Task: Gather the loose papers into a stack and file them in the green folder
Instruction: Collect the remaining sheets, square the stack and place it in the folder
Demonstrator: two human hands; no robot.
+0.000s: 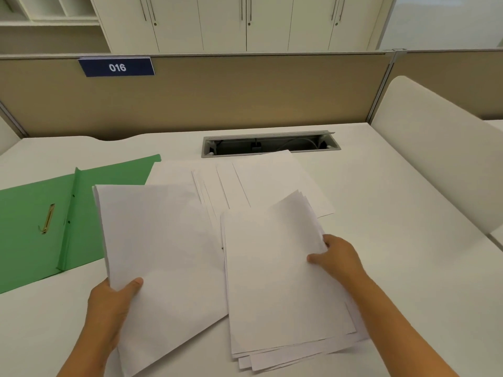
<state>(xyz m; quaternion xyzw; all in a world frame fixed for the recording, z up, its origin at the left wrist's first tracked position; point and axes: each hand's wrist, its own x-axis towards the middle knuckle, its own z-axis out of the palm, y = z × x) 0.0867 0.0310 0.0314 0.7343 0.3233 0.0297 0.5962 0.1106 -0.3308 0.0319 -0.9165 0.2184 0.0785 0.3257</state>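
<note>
Your left hand point(109, 308) pinches a sheaf point(158, 254) at its lower-left corner, thumb on top. Your right hand point(337, 257) grips the right edge of a rougher pile point(275, 281) at lower centre. More sheets point(258, 178) fan out behind. The open folder point(35, 213) lies at the left edge, spine running away from you, nearer your left hand.

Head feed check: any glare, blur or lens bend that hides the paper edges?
Head view: soft even light, no glare on the loose papers; white sheets on the white desk give weak contrast, edges faint; wide-angle bend curves the partition; slight softness overall, yet the green folder and both hands read clearly.
</note>
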